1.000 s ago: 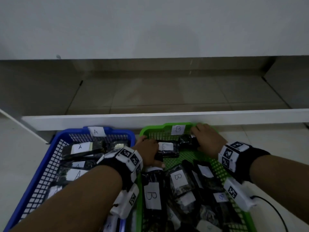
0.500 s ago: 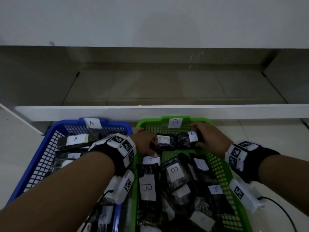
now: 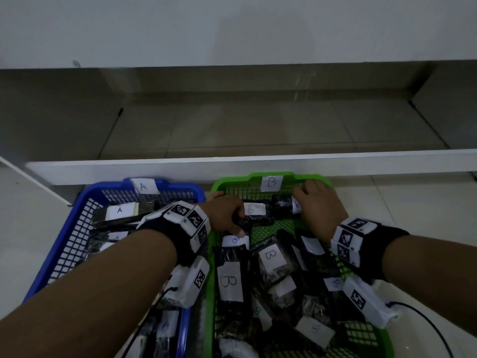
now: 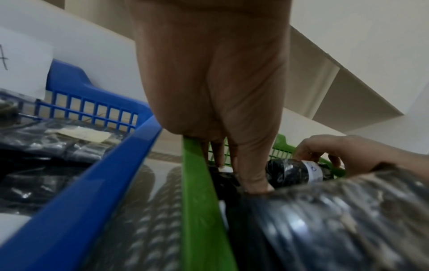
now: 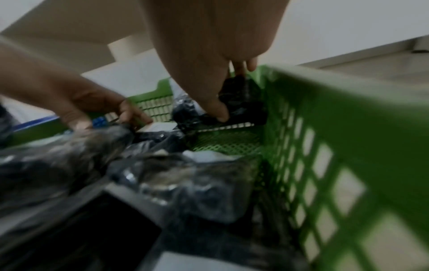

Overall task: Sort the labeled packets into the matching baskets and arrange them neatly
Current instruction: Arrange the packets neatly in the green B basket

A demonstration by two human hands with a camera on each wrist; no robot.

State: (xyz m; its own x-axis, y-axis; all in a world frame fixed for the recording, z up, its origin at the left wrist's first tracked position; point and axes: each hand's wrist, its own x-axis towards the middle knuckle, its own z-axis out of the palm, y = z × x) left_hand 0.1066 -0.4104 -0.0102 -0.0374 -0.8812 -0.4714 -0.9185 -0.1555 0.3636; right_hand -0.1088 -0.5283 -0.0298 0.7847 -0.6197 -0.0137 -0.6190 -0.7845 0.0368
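Note:
A green basket [image 3: 320, 180] tagged B and a blue basket [image 3: 85, 200] tagged A stand side by side, both holding dark plastic packets with white labels. My left hand [image 3: 227, 215] grips the left end of a black B packet [image 3: 255, 211] at the green basket's far end. My right hand [image 3: 316, 205] grips a second black B packet [image 3: 284, 202] beside it, thumb and fingers pinching it [image 5: 234, 104] near the far wall. Several more B packets [image 3: 271, 257] lie loosely in the near part. An A packet [image 3: 121, 211] lies in the blue basket.
A low white ledge [image 3: 232, 166] runs just behind both baskets, with a tiled recess beyond it. Pale floor [image 3: 413, 202] lies to the right of the green basket and to the left of the blue one. A black cable [image 3: 423, 324] trails from my right wrist.
Both hands have shifted their two B packets toward the green basket's far wall, lining them end to end. My head has tilted, so the baskets sit lower in view.

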